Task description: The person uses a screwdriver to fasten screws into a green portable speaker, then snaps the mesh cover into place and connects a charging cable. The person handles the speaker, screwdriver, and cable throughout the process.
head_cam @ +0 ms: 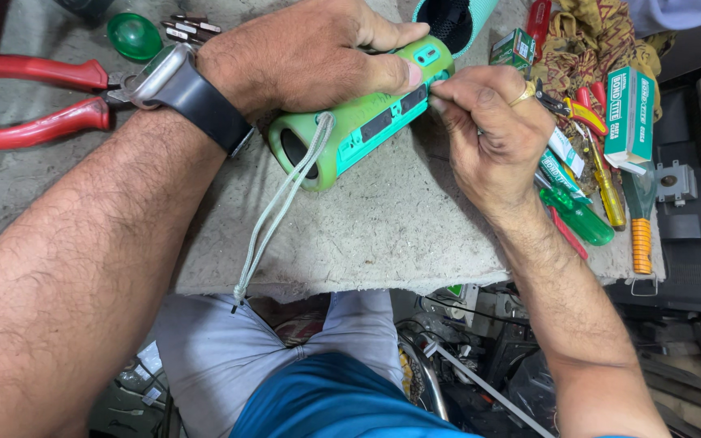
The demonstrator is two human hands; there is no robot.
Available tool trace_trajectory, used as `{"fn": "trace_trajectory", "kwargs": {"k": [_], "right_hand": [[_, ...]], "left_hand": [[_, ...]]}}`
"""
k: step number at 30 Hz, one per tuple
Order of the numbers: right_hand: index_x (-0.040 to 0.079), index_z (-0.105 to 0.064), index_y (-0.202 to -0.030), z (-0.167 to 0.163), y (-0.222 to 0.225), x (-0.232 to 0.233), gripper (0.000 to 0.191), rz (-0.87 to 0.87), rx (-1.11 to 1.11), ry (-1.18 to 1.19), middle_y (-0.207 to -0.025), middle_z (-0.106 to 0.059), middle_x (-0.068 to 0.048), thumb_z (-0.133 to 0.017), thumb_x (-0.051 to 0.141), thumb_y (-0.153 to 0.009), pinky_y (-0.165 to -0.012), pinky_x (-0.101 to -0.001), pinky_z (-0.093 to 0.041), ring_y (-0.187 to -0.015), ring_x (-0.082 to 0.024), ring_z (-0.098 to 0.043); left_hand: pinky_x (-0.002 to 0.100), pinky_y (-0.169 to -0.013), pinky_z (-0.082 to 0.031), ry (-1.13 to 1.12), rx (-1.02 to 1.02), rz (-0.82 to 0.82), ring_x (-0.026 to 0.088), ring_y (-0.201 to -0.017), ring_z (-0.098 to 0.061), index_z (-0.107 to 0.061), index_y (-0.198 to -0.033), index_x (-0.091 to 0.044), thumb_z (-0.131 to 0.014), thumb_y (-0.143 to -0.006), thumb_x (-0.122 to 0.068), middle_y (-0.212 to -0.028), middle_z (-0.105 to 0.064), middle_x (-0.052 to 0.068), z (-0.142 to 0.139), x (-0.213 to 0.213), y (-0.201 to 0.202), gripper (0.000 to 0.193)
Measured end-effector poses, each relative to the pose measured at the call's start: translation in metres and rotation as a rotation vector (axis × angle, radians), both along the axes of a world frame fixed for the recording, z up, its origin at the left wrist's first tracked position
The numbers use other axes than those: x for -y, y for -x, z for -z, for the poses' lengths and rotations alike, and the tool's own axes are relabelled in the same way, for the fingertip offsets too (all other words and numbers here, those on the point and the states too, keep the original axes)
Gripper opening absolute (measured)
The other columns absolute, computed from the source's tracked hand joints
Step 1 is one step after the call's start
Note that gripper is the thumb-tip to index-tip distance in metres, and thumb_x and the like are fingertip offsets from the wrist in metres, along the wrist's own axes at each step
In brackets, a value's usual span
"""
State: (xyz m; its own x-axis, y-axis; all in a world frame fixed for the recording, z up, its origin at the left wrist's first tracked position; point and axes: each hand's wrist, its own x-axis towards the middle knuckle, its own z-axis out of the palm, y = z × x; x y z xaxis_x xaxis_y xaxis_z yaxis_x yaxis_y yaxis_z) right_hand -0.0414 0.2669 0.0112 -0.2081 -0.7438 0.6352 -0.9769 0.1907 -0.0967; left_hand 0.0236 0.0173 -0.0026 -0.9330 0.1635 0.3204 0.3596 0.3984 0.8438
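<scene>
A green cylinder-shaped portable speaker (350,130) lies tilted on a worn grey work pad (383,235). My left hand (310,53), with a dark watch on its wrist, grips the speaker from above, thumb pressed on its teal side strip. My right hand (488,130), wearing a gold ring, pinches at the edge of that strip near the speaker's far end. Whether it holds a small part there is hidden by the fingers. A pale cord (277,211) hangs from the speaker's near end over the pad's front edge.
Red-handled pliers (42,101) lie at the left, with a green dome cap (134,36) and several screwdriver bits (188,28) behind. Screwdrivers (582,219), small glue boxes (630,113) and a patterned cloth (594,40) crowd the right. A teal speaker shell (456,20) sits behind.
</scene>
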Motion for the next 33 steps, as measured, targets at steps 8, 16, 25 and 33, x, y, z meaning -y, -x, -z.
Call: {"fn": "trace_trajectory", "kwargs": {"k": [8,16,25,33], "right_hand": [[0.001,-0.074,-0.115,0.0,0.003,-0.008,0.013,0.023,0.194,0.068,-0.106,-0.072,-0.009,-0.083,0.001,-0.105,-0.08,-0.0259,-0.056,-0.093,-0.017,-0.07],[0.008,-0.078,-0.113,-0.051,0.0,-0.062,0.02,0.255,0.386,-0.244,-0.103,-0.074,-0.007,-0.08,0.021,-0.097,-0.08,-0.0338,-0.053,-0.093,-0.021,-0.068],[0.008,-0.077,-0.105,-0.05,0.003,-0.075,0.024,0.313,0.142,-0.576,-0.097,-0.071,-0.011,-0.076,0.029,-0.095,-0.09,-0.0482,-0.048,-0.101,-0.033,-0.062],[-0.004,-0.061,-0.114,-0.09,0.009,-0.1,0.02,0.151,0.576,0.027,-0.102,-0.07,-0.009,-0.078,0.002,-0.104,-0.079,-0.0233,-0.052,-0.088,-0.015,-0.065]], "left_hand": [[0.027,-0.096,-0.052,-0.03,-0.131,0.143,0.007,-0.106,-0.068,-0.061,-0.137,-0.006,-0.067,-0.101,-0.037,-0.121,-0.073,0.007,-0.007,0.002,0.003,0.048],[0.026,-0.087,-0.055,0.035,0.042,0.138,0.004,-0.096,-0.065,-0.063,-0.141,-0.011,-0.074,-0.095,-0.035,-0.113,-0.077,0.001,-0.032,-0.008,-0.01,0.053],[0.042,-0.078,-0.056,0.776,0.216,-0.034,0.029,-0.09,-0.073,-0.065,-0.141,-0.029,-0.093,-0.062,-0.039,-0.107,-0.076,0.01,-0.076,-0.031,0.004,0.084],[0.046,-0.074,-0.057,0.833,0.089,-0.05,0.033,-0.087,-0.072,-0.062,-0.147,-0.028,-0.088,-0.063,-0.032,-0.105,-0.075,0.013,-0.056,-0.023,0.023,0.088]]}}
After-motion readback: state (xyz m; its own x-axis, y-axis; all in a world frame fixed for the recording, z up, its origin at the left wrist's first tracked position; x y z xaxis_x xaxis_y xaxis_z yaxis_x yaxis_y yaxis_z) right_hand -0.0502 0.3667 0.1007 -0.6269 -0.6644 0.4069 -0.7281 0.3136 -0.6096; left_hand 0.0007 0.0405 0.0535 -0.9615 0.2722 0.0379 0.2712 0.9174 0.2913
